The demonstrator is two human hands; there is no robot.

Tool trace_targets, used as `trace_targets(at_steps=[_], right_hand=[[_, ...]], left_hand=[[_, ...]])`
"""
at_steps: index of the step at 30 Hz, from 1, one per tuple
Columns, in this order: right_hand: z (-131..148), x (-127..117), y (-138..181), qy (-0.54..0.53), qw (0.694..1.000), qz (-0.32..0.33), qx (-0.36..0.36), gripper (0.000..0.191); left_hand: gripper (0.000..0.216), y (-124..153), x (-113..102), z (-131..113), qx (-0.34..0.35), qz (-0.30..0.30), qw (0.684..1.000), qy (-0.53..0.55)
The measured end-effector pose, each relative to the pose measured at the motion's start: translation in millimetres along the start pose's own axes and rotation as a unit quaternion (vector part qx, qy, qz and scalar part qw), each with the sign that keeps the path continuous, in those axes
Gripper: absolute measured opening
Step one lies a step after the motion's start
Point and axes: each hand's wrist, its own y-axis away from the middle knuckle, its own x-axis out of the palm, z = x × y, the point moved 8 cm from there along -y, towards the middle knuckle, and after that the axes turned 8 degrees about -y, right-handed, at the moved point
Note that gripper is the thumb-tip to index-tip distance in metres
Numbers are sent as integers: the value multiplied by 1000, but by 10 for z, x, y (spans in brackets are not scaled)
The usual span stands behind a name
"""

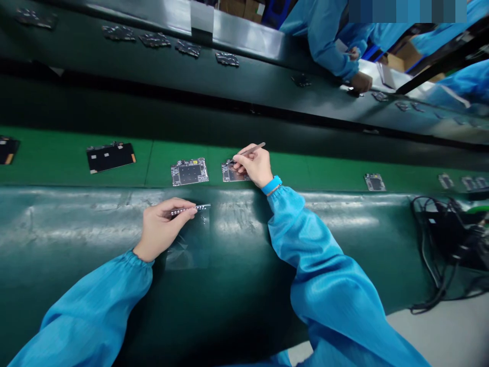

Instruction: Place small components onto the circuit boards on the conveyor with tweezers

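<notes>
My right hand (255, 166) is closed in a pinch on thin metal tweezers (250, 150), whose tip rests on a small circuit board (231, 173) lying on the green conveyor belt (324, 171). A second, like board (189, 172) sits just left of it. On the dark green bench front (76, 229), my left hand (161, 227) is closed on a clear film sheet (191, 239) with a row of small dots along its upper edge. Both arms wear blue sleeves.
More boards lie along the belt: a black panel (110, 156) to the left, small boards (374, 182) to the right. A farther belt carries several parts (155, 40). Another person in blue (324, 41) works at the back right. Black cables (446, 239) hang at the right.
</notes>
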Motion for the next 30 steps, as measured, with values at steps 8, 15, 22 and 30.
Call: trace_targets(at_steps=[8,15,22,30], right_hand=[[-25,-130,-6,6,1000,-12,-1,22],[354,203,415,-77,996,36,-10,29],[536,775,922,-99,979,169,57,35],[441,750,925,-84,980,169,65,35]], left_hand=[[12,11,-5,34,-1,0,1000,1],[11,-9,5,9,2,1,1000,3],[10,-27,19,15,-4,2,1000,16],[10,-31,15,-3,-2,2,1000,15]])
